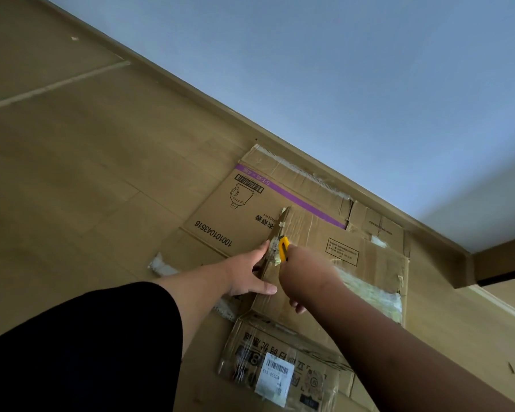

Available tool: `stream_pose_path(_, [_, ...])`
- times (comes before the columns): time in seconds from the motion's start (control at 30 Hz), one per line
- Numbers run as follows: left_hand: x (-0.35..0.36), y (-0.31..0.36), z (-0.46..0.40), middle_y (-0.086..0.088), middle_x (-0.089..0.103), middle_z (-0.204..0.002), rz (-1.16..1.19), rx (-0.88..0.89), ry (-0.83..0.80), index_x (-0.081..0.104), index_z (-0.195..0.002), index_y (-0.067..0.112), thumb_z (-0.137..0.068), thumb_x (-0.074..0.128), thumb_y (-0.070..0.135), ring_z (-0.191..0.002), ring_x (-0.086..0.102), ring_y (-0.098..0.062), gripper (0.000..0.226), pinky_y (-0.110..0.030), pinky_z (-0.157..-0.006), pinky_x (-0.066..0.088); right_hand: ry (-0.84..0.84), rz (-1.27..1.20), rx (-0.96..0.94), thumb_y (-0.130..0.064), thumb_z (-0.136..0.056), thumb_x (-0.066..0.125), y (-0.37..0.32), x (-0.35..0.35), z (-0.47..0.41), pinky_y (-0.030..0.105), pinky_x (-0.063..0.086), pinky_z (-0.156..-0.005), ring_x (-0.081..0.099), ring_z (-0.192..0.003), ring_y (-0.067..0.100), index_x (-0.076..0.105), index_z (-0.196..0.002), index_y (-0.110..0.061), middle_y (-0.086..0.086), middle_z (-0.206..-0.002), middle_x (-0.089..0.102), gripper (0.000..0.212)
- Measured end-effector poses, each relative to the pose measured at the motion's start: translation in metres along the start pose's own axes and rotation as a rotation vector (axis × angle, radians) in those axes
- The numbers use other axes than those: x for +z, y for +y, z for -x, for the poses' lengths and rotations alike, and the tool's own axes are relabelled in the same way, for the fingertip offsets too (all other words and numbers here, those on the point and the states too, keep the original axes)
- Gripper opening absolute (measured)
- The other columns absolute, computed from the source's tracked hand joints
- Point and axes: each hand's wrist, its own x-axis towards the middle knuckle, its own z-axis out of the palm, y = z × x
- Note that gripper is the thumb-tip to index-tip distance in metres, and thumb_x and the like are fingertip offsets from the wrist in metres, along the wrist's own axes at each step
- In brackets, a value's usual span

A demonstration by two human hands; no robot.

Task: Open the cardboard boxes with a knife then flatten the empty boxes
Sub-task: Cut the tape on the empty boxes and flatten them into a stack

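Observation:
A flattened cardboard box with a purple stripe and a barcode (250,215) lies on the wooden floor against the wall. On top of it lies a second brown cardboard box (333,263) with a taped raised edge. My left hand (250,272) presses on that edge, fingers spread along the flap. My right hand (304,272) grips a yellow utility knife (283,248), whose tip sits at the taped seam just beyond my left fingers. A third box with clear tape and a white shipping label (275,376) lies nearest to me.
The wooden floor (87,159) stretches to the left. A baseboard (309,162) and a pale wall (369,84) run diagonally behind the boxes. Scraps of white tape (161,264) lie beside the cardboard. A wall corner (470,263) juts out at the right.

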Motion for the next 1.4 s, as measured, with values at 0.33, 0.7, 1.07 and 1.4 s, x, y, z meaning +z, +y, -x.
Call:
stream_pose_path(0.33, [0.003,-0.005,0.004,0.004,0.029,-0.161,-0.046,0.023,0.002,-0.013,-0.148,0.051,-0.063,0.078,0.063,-0.146,0.028,-0.011,0.125,-0.041,-0.118,0.03,0.092,-0.041,-0.01,-0.012,-0.095,0.05,0.002,0.019,0.016,0.04,0.063,-0.062,0.071,-0.068,0.023,0.042,-0.132,-0.009,0.009,-0.084,0.065,0.038])
stream_pose_path(0.7, [0.002,-0.007,0.004,0.002,0.028,-0.161,-0.11,-0.008,0.021,-0.012,-0.149,0.05,-0.076,0.077,0.05,-0.146,0.029,-0.014,0.116,-0.043,-0.119,0.028,0.034,-0.168,0.001,-0.01,-0.094,0.047,-0.005,0.034,0.032,0.043,0.063,-0.062,0.072,-0.074,0.027,0.046,-0.125,-0.01,0.011,-0.092,0.065,0.031])
stream_pose_path(1.07, [0.003,-0.005,0.006,-0.001,0.025,-0.162,-0.052,-0.025,0.001,-0.011,-0.151,0.049,-0.079,0.079,0.041,-0.147,0.026,-0.016,0.115,-0.044,-0.119,0.029,0.068,-0.221,-0.032,-0.017,-0.096,0.044,0.002,0.042,0.043,0.041,0.063,-0.068,0.072,-0.073,0.023,0.048,-0.124,-0.016,0.006,-0.089,0.068,0.028])
stream_pose_path(1.4, [-0.001,-0.003,0.006,0.005,0.031,-0.16,0.018,-0.035,0.027,-0.004,-0.149,0.055,-0.066,0.08,0.055,-0.142,0.036,-0.018,0.118,-0.043,-0.115,0.036,0.218,-0.227,-0.134,-0.036,-0.102,0.045,0.047,0.028,0.06,0.029,0.058,-0.065,0.064,-0.069,0.008,0.024,-0.149,-0.038,-0.004,-0.082,0.063,0.051])
